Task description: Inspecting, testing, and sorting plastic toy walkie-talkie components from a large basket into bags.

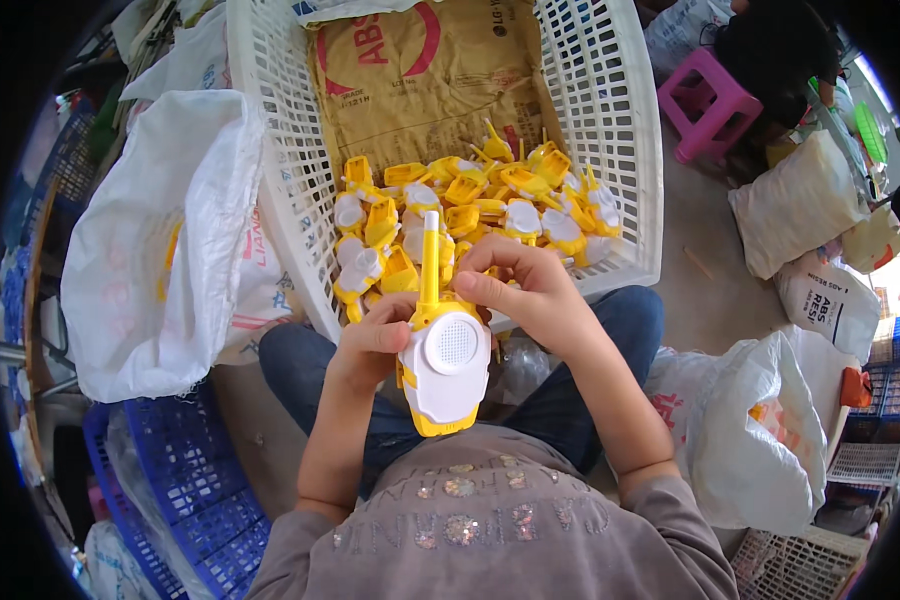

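A toy walkie-talkie (442,375), yellow with a white front and a round speaker grille, is held upright over my lap. Its yellow antenna (429,262) has a white tip and points away from me. My left hand (372,345) grips the toy's upper left side, thumb at the front edge. Close by the toy's upper right corner, my right hand (520,290) is closed in a pinch, thumb against bent fingers. Whatever lies between those fingertips is too small or hidden to make out.
Ahead stands a white slatted crate (610,150), with yellow-and-white toy parts (465,190) heaped against a brown paper sack (420,90). A white woven sack (150,260) and blue crate (185,490) are at left. More sacks (750,430) and a pink stool (708,100) sit right.
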`<action>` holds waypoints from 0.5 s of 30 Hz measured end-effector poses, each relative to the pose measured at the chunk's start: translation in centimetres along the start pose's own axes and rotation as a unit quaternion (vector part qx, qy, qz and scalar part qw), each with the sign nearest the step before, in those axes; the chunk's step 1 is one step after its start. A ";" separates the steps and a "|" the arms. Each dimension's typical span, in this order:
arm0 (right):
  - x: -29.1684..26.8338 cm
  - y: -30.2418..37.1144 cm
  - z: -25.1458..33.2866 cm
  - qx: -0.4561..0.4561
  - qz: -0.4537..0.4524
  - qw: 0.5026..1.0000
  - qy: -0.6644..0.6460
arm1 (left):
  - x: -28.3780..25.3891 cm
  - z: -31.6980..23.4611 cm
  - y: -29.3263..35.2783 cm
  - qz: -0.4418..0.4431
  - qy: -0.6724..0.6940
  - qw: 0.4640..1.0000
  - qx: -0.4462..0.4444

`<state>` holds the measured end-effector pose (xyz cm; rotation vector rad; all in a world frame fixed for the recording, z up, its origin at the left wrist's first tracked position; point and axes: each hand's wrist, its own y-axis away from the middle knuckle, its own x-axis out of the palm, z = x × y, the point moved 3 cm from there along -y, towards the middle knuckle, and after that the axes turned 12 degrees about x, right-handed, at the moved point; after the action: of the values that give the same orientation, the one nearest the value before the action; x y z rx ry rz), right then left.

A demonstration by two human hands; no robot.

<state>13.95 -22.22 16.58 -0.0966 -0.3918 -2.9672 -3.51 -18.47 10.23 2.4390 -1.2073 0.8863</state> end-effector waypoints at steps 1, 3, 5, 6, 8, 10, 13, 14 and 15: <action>0.0 -0.1 -0.1 0.000 0.002 1.000 -0.001 | -0.1 0.2 0.1 0.021 0.007 1.000 -0.009; 0.3 -0.2 -0.4 0.006 0.058 0.996 -0.071 | -0.4 0.3 0.3 0.017 0.011 1.000 -0.007; 0.4 -0.3 -0.8 -0.013 0.026 0.999 -0.046 | -0.3 0.3 0.5 0.015 0.017 1.000 -0.006; 0.4 -0.3 -0.8 -0.033 -0.007 0.999 -0.021 | -0.2 0.1 0.5 -0.014 0.015 1.000 0.010; 0.6 0.7 0.3 -0.156 -0.122 0.976 0.086 | 0.3 -0.6 0.4 -0.042 0.014 0.999 0.025; 0.7 2.2 1.5 -0.273 -0.230 0.915 0.189 | 2.2 -2.4 -0.1 -0.033 -0.002 0.999 0.039; 1.3 4.4 2.1 -0.419 -0.201 0.813 0.352 | 0.7 -1.9 0.0 -0.043 -0.007 0.997 0.063; 1.6 4.3 2.0 -0.420 -0.201 0.812 0.352 | 0.0 -1.8 0.3 -0.071 -0.007 0.995 0.072; 2.0 3.9 1.6 -0.397 -0.189 0.804 0.401 | -0.3 -1.5 0.2 -0.068 -0.007 0.995 0.072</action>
<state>12.63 -25.78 19.26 1.2189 1.0349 -2.9065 -4.45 -17.67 11.23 2.6082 -0.9983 0.9487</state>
